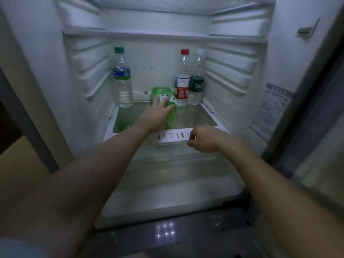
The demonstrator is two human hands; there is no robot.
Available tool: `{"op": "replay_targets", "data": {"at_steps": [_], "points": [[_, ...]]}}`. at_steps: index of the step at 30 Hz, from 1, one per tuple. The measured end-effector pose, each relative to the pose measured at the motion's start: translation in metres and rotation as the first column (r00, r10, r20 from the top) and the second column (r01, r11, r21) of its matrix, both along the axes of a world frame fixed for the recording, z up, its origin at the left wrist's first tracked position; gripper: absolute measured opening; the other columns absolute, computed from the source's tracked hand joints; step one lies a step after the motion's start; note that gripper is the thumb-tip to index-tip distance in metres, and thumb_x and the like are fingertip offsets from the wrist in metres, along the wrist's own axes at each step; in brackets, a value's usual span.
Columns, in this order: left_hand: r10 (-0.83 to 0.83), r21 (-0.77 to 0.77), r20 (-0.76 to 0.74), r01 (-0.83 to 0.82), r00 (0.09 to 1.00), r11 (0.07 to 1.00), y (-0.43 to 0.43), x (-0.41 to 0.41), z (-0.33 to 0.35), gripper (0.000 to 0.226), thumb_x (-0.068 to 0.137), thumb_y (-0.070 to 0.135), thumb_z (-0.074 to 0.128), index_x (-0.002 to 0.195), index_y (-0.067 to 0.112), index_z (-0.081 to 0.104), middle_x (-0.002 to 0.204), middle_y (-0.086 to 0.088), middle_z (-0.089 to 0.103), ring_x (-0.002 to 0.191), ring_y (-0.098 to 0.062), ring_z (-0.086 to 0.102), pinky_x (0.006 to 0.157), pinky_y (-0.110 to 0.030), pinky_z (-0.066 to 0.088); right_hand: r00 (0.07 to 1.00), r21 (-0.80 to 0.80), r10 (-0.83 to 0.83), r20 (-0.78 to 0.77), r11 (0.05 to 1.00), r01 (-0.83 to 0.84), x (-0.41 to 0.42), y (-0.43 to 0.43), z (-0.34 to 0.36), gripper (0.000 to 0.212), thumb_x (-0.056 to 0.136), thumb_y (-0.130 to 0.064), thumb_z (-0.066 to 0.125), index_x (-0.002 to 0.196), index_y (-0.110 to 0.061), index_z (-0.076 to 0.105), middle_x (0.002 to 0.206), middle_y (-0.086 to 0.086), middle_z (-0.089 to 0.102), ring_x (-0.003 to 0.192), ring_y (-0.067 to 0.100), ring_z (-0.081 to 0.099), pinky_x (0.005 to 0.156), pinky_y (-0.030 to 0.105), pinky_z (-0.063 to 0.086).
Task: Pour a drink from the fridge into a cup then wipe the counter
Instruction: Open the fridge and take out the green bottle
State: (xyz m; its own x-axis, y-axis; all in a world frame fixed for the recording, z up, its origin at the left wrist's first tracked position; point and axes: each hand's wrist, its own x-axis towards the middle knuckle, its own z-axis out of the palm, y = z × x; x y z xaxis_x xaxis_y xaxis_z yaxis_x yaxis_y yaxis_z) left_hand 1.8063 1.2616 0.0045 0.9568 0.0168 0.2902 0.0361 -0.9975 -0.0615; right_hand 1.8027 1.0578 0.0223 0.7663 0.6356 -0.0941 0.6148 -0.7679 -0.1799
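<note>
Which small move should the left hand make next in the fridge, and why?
Probably close the left hand round the green carton and lift it out. Its fingers lie on the carton, though whether they grip it is unclear. The red-capped bottle stands close beside it, so a firm hold should come first.
</note>
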Motion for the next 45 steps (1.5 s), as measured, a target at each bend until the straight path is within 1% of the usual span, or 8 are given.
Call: {"op": "replay_targets", "data": {"at_steps": [5, 14, 20, 26, 34, 39, 42, 45], "points": [[-0.037, 0.036, -0.053, 0.039, 0.998, 0.999, 0.009, 0.021, 0.004, 0.091, 0.082, 0.013, 0.07, 0.153, 0.039, 0.019, 0.164, -0.003, 0.005, 0.15, -0.037, 0.003, 0.114, -0.069, 0.014, 0.998, -0.017, -0.009, 0.066, 1.0, 0.01, 0.006, 0.004, -0.006, 0.022, 0.089, -0.031, 0.054, 0.103, -0.016, 0.064, 0.104, 0.008, 0.063, 0.086, 0.025, 0.055, 0.075, 0.034, 0.049], [-0.106, 0.046, 0.051, 0.104, 0.993, 0.994, 0.003, 0.047, -0.009, 0.07, 0.085, 0.032, 0.071, 0.146, 0.039, 0.036, 0.162, -0.01, 0.011, 0.147, -0.042, 0.009, 0.101, -0.068, 0.039, 0.99, 0.015, -0.016, 0.137, 1.0, 0.015, 0.005, 0.002, -0.014, 0.022, 0.091, -0.025, 0.049, 0.099, -0.01, 0.064, 0.104, 0.012, 0.063, 0.088, 0.029, 0.058, 0.067, 0.031, 0.042], [-0.138, -0.243, 0.3, 0.215, 0.944, 0.946, -0.014, 0.024, 0.007, 0.049, 0.083, 0.054, 0.062, 0.127, 0.032, 0.061, 0.156, -0.007, 0.033, 0.14, -0.035, 0.03, 0.106, -0.069, 0.03, 0.995, -0.02, -0.017, 0.094, 1.0, 0.019, -0.003, -0.009, -0.01, 0.022, 0.091, -0.027, 0.049, 0.098, -0.011, 0.062, 0.108, 0.01, 0.061, 0.097, 0.03, 0.058, 0.078, 0.036, 0.048], [0.065, -0.635, 0.546, 0.361, 0.835, 0.683, -0.038, -0.013, 0.045, 0.035, 0.081, 0.037, 0.074, 0.107, 0.014, 0.072, 0.14, -0.009, 0.056, 0.122, -0.027, 0.054, 0.104, -0.047, 0.044, 0.998, -0.055, -0.011, 0.055, 0.998, 0.014, -0.025, -0.02, -0.002, 0.018, 0.093, -0.029, 0.05, 0.081, -0.015, 0.049, 0.092, 0.01, 0.053, 0.084, 0.028, 0.049, 0.072, 0.032, 0.041], [0.19, -0.772, 0.555, 0.417, 0.81, 0.48, -0.077, -0.089, 0.075, 0.032, 0.085, 0.024, 0.074, 0.108, 0.002, 0.071, 0.102, -0.002, 0.07, 0.083, -0.001, 0.065, 0.068, -0.01, 0.053, 0.997, -0.091, 0.074, 0.028, 0.993, -0.071, -0.062, -0.041, -0.002, 0.021, 0.096, -0.03, 0.048, 0.102, -0.013, 0.059, 0.112, 0.01, 0.058, 0.089, 0.023, 0.053, 0.074, 0.031, 0.042], [0.247, -0.818, 0.496, 0.353, 0.833, 0.454, -0.105, -0.137, 0.082, 0.028, 0.086, 0.028, 0.074, 0.091, 0.001, 0.071, 0.075, -0.001, 0.066, 0.067, -0.013, 0.062, 0.063, -0.02, 0.055, 0.992, -0.096, 0.122, 0.042, 0.988, -0.118, -0.091, -0.052, -0.008, 0.023, 0.095, -0.03, 0.051, 0.079, -0.014, 0.054, 0.09, 0.004, 0.053, 0.08, 0.021, 0.052, 0.071, 0.031, 0.042], [0.281, -0.856, 0.414, 0.265, 0.866, 0.444, -0.117, -0.16, 0.078, 0.023, 0.086, 0.026, 0.073, 0.078, 0.006, 0.066, 0.074, -0.004, 0.062, 0.066, -0.017, 0.059, 0.065, -0.03, 0.053, 0.989, -0.088, 0.145, 0.003, 0.986, -0.144, -0.108, -0.058, -0.012, 0.016, 0.096, -0.029, 0.051, 0.094, -0.015, 0.058, 0.093, 0.004, 0.055, 0.084, 0.021, 0.056, 0.072, 0.032, 0.046], [0.289, -0.904, 0.274, 0.144, 0.917, 0.402, -0.122, -0.182, 0.071, 0.02, 0.084, 0.027, 0.074, 0.084, 0.008, 0.068, 0.08, -0.006, 0.067, 0.067, -0.015, 0.064, 0.066, -0.029, 0.055, 0.989, -0.08, 0.139, -0.044, 0.987, -0.142, -0.122, -0.065, -0.016, 0.021, 0.095, -0.027, 0.051, 0.078, -0.014, 0.051, 0.087, 0.007, 0.061, 0.075, 0.021, 0.062, 0.069, 0.034, 0.052]]}}
